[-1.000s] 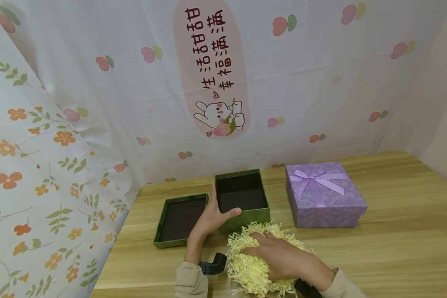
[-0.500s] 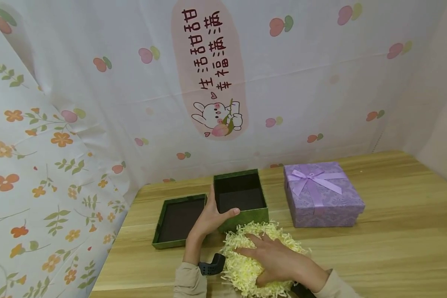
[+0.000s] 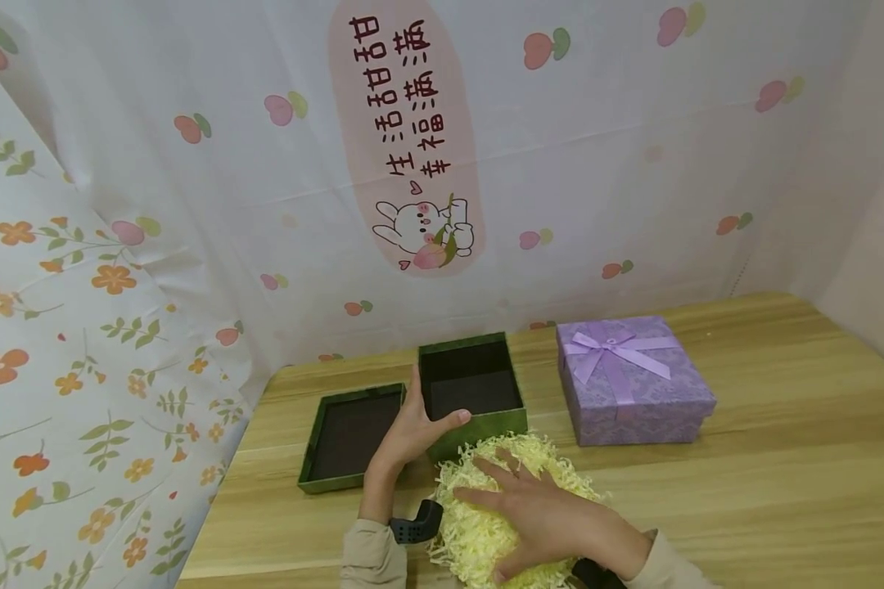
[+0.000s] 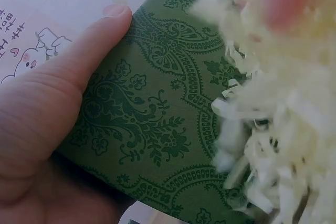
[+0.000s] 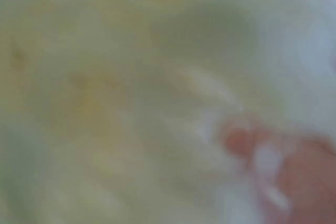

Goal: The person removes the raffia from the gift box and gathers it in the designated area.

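Observation:
My left hand lies against the near left corner of an open dark green box, with straight fingers along its left side and the thumb across its front. In the left wrist view the thumb presses the patterned green wall; the other fingers are mostly hidden. A fluffy mound of pale yellow shredded paper sits in front of the box. On top of it rests my right hand, its fingers spread. The right wrist view is blurred, with shredded paper and part of the hand.
Left of the box lies a shallow green lid, inside up. A purple gift box with a ribbon bow stands to the right on the wooden table. Behind hangs a printed cloth.
My right hand has shifted slightly left over the shredded paper, and its fingers are more spread. The left hand stays at the green box. The whole head view has drifted a little.

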Demonstrator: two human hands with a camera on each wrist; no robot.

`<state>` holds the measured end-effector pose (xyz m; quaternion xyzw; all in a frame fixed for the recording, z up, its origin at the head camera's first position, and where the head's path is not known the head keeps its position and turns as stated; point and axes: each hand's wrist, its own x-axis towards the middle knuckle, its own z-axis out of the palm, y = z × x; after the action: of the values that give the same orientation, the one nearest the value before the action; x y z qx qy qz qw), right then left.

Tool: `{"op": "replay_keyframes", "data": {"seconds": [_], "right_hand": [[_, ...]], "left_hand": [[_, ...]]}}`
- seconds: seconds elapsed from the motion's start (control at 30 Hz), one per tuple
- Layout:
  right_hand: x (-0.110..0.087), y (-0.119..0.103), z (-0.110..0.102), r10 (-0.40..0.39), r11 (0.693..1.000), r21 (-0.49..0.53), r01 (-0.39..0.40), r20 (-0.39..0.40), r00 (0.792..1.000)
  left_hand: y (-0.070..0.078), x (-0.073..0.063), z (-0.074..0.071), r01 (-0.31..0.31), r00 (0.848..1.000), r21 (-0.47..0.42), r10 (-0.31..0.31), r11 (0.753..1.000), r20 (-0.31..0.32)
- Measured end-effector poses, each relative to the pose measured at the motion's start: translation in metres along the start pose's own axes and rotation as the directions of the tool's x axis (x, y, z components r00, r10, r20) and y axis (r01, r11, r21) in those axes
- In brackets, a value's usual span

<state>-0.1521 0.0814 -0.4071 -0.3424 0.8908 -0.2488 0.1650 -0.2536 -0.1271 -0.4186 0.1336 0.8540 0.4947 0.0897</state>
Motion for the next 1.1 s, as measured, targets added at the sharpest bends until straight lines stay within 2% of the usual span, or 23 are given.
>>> {"op": "replay_keyframes", "data": {"seconds": [0.27,0.43,0.5,0.6,0.67,0.9,1.0,1.1], "right_hand": [[-0.022,-0.010,-0.032,-0.091,0.988,0.121,0.101,-0.084,0.992],[-0.044,-0.009,-0.060,-0.123,0.983,0.105,0.147,-0.205,0.971],[-0.055,-0.005,-0.072,-0.105,0.989,0.074,0.132,-0.288,0.952],[-0.073,0.006,-0.089,-0.059,0.997,0.029,0.077,-0.408,0.911],[-0.086,0.016,-0.098,-0.009,0.998,0.055,0.038,-0.455,0.890],[-0.118,0.062,-0.120,0.168,0.977,0.199,-0.077,-0.492,0.854],[-0.122,0.087,-0.123,0.224,0.970,0.198,-0.140,-0.508,0.832],[-0.120,0.108,-0.120,0.251,0.965,0.192,-0.176,-0.497,0.831]], "left_hand": [[0.000,0.001,0.000,-0.007,1.000,0.003,0.007,1.000,0.003],[0.000,0.000,-0.001,-0.012,1.000,-0.007,0.012,1.000,0.000],[-0.001,0.000,0.000,-0.015,1.000,-0.010,0.015,1.000,0.001],[-0.002,0.000,0.000,-0.025,1.000,-0.011,0.025,1.000,0.004],[-0.002,0.000,0.000,-0.028,1.000,-0.011,0.028,1.000,0.006],[-0.001,0.001,0.002,-0.021,1.000,-0.008,0.022,1.000,0.009],[-0.001,0.000,0.001,-0.014,1.000,-0.010,0.014,1.000,0.008],[-0.001,-0.001,0.001,-0.011,1.000,-0.014,0.011,1.000,0.002]]}}
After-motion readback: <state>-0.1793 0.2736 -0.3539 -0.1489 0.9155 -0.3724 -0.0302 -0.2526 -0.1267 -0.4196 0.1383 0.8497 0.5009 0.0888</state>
